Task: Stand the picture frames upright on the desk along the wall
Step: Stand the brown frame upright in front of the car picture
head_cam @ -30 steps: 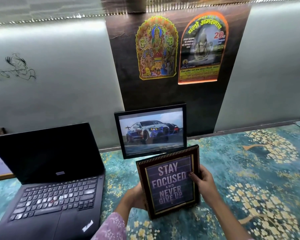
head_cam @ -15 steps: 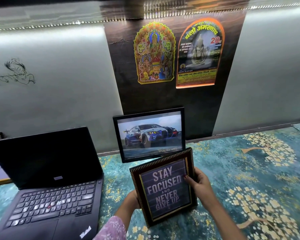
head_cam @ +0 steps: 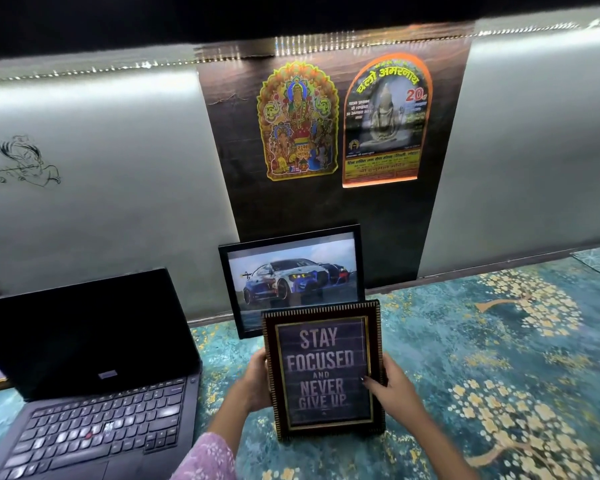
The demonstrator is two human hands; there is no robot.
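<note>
A dark brown frame with a striped border and the words "Stay focused and never give up" (head_cam: 323, 368) stands nearly upright on the teal floral desk cover (head_cam: 482, 375), in front of centre. My left hand (head_cam: 253, 382) grips its left edge and my right hand (head_cam: 388, 386) grips its right edge, thumb on the glass. Behind it a black frame with a car picture (head_cam: 291, 275) leans upright against the wall, its lower right corner hidden by the held frame.
An open black laptop (head_cam: 90, 386) takes up the left side of the desk. Two colourful stickers hang on a dark wall panel (head_cam: 326, 209) above the frames. The desk cover stretches to the right along the wall.
The quote frame has turned from a tilt to nearly straight and upright, and sits slightly right of where it was. Both hands have kept hold of its sides.
</note>
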